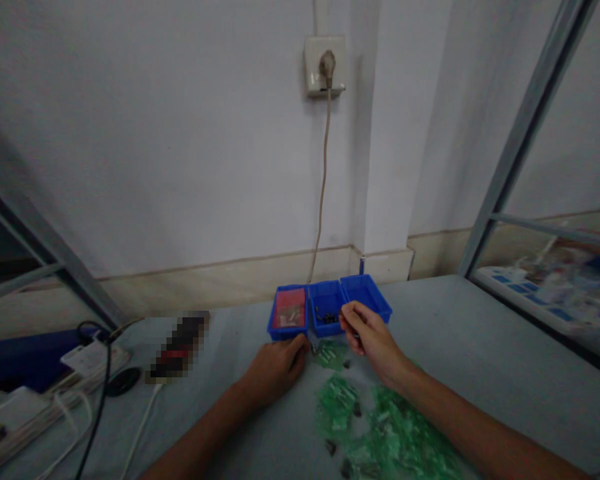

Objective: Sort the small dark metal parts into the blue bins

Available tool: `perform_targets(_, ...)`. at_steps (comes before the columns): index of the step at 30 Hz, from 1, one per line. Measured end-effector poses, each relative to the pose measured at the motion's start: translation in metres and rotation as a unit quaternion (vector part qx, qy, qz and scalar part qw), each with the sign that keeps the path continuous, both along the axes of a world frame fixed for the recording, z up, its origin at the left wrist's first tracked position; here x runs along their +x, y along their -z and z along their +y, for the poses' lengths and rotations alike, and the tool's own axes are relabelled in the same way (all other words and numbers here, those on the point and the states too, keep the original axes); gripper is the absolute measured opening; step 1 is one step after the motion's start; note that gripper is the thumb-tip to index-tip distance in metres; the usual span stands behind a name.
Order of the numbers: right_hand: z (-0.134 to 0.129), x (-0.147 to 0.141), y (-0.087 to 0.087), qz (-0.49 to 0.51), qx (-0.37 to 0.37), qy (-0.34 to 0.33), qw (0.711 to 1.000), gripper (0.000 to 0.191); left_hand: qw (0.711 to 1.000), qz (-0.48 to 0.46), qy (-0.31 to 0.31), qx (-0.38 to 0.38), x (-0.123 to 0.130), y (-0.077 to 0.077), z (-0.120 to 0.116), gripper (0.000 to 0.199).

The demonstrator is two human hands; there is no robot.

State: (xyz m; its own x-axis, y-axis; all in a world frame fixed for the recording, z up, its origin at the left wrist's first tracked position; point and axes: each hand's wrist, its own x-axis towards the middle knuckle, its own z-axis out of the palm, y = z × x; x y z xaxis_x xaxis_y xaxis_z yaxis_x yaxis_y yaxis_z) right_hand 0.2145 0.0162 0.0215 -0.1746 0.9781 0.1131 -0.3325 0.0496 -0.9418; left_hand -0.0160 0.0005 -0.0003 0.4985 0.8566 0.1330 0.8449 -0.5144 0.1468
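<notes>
My left hand rests on the grey table just below the left blue bin, its fingers curled together. A tiny shiny piece shows by its fingertips, too small to name. Next to it lies a small green plastic bag with pale slender pieces. My right hand is raised in front of the right blue bin, thumb and fingers pinched; what sits between them is hidden. Small dark parts lie in the middle blue bin. The left blue bin holds a red-and-clear packet.
More green bags spread below my right forearm, with small dark pieces among them. At left are a pixelated dark object, cables and a power strip. A plugged cord runs down the wall. Metal frame posts stand either side.
</notes>
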Motion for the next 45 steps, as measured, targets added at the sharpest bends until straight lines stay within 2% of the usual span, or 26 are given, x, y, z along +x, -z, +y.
perform_targets(6,-0.004,-0.002,0.002,-0.113,0.135,0.056,0.983,0.02,1.0,-0.003,-0.002,-0.006,0.0,0.001,0.0,0.014)
perform_targets(10,-0.008,0.0,0.001,-0.222,0.206,0.095,0.948,0.007,1.0,-0.004,-0.002,-0.011,0.0,0.0,-0.001,0.013)
perform_targets(14,-0.012,0.0,-0.003,-0.27,0.235,0.088,0.93,0.006,1.0,-0.008,0.008,-0.009,-0.001,0.0,-0.001,0.012)
perform_targets(18,-0.012,0.0,-0.004,-0.226,0.182,0.049,0.956,0.01,1.0,-0.016,0.009,-0.007,-0.001,0.0,0.0,0.013)
perform_targets(21,-0.008,0.001,-0.004,-0.155,0.108,-0.001,0.982,0.019,1.0,-0.013,0.007,-0.006,0.0,0.0,-0.001,0.013)
perform_targets(25,-0.004,0.002,-0.006,-0.032,0.029,-0.059,0.997,0.026,1.0,-0.006,0.002,-0.003,0.0,0.0,-0.001,0.013)
perform_targets(29,0.0,0.002,-0.004,0.089,-0.056,-0.076,0.992,0.033,1.0,0.0,0.0,0.001,0.0,0.001,-0.001,0.013)
perform_targets(31,0.003,0.003,-0.002,0.13,-0.091,-0.109,0.981,0.037,1.0,0.0,-0.001,-0.001,0.0,0.0,-0.001,0.013)
perform_targets(34,0.006,0.004,0.001,0.168,-0.121,-0.166,0.964,0.042,1.0,-0.004,-0.001,-0.005,0.001,-0.001,-0.001,0.013)
perform_targets(36,0.005,0.004,0.001,0.174,-0.125,-0.176,0.961,0.041,1.0,-0.006,-0.003,-0.006,0.001,-0.002,-0.002,0.013)
perform_targets(39,0.001,0.003,-0.002,0.131,-0.094,-0.124,0.979,0.032,1.0,-0.005,-0.003,-0.011,0.001,-0.003,-0.002,0.014)
perform_targets(42,-0.004,0.001,-0.005,0.009,0.009,-0.057,0.998,0.027,1.0,-0.005,-0.004,-0.015,0.001,-0.003,-0.002,0.015)
perform_targets(45,-0.008,0.001,-0.007,-0.104,0.119,-0.014,0.987,0.022,1.0,-0.008,-0.006,-0.018,0.001,-0.004,-0.002,0.017)
